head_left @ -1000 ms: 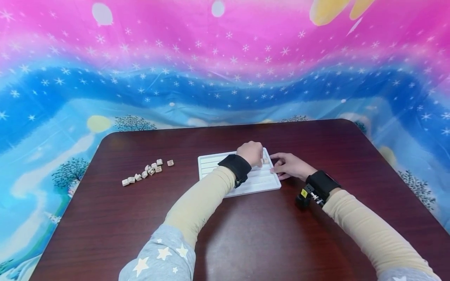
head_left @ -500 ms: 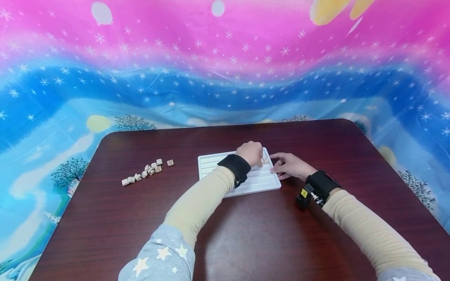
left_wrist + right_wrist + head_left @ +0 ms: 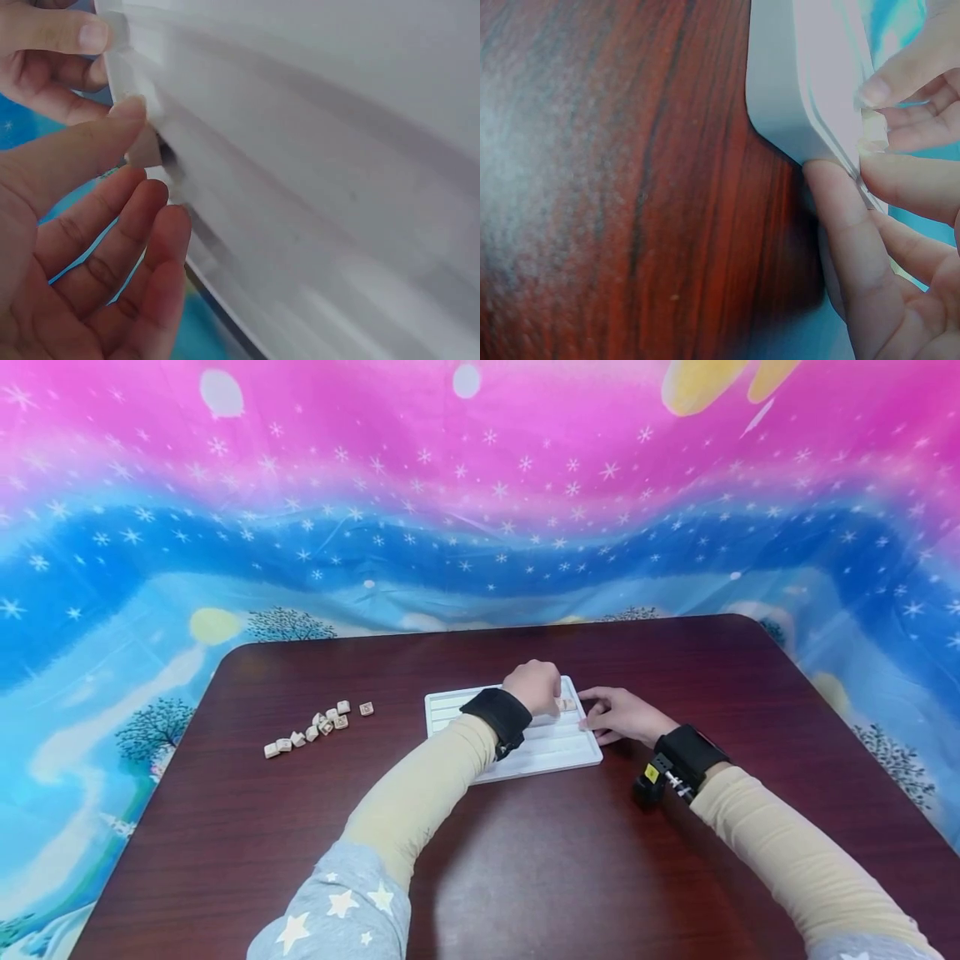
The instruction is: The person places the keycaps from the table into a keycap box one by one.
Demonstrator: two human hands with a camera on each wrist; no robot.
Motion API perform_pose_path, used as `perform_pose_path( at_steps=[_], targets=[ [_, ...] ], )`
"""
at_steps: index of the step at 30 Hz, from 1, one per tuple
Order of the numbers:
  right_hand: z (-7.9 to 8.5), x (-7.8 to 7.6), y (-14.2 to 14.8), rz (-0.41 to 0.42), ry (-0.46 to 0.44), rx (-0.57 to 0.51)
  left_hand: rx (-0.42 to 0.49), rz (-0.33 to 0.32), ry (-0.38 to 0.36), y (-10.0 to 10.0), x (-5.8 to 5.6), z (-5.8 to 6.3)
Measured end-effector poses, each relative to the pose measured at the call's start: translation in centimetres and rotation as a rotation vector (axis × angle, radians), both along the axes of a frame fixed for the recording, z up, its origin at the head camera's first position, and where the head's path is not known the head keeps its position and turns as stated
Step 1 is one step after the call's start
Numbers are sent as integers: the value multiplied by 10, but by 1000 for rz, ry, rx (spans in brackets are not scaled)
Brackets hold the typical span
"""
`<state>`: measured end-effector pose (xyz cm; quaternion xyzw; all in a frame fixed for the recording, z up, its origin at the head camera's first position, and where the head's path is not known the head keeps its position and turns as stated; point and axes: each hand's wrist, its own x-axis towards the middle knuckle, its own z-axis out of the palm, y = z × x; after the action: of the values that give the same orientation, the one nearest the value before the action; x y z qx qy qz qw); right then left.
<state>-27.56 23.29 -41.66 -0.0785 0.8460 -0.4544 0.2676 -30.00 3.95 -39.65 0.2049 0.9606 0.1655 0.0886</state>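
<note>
A white tray (image 3: pixel 551 752) with long parallel ridges lies on the table. My left hand (image 3: pixel 532 687) reaches over its far right part. In the left wrist view, the thumb and a fingertip pinch a small cream block (image 3: pixel 144 152) by the tray's wall; the other fingers are loosely bent. A cream piece with a brown mark (image 3: pixel 566 704) shows in the far right row of the tray, beside the left fingers. My right hand (image 3: pixel 624 714) holds the tray's right edge, its thumb at the rim and a finger against the outer side wall (image 3: pixel 776 90).
Several small cream blocks (image 3: pixel 326 727) with brown marks lie in a loose slanting line on the dark wooden table (image 3: pixel 525 868), left of the tray. One block (image 3: pixel 366 708) sits a little apart. A patterned cloth (image 3: pixel 480 543) hangs behind the table.
Both hands keep nearly the same places at the tray. The whole head view has shifted very slightly; the loose blocks have not moved on the table.
</note>
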Motion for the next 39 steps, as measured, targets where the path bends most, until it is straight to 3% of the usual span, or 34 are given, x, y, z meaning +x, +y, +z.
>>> perform_pose_path(
  at_steps=[8, 16, 24, 32, 35, 39],
  targets=[
    [0, 1, 0, -3, 3, 3, 27, -34, 73, -23, 7, 13],
    [0, 1, 0, -20, -12, 7, 133, -85, 136, -73, 18, 17],
    [5, 1, 0, -6, -16, 12, 195, -152, 147, -114, 23, 21],
    [3, -1, 0, -20, 6, 12, 212, -232, 272, -163, 31, 29],
    [-2, 0, -1, -20, -1, 0, 204, -206, 279, -191, 37, 26],
    [-5, 1, 2, -21, 2, 7, 208, -115, 242, -225, 42, 20]
  ],
)
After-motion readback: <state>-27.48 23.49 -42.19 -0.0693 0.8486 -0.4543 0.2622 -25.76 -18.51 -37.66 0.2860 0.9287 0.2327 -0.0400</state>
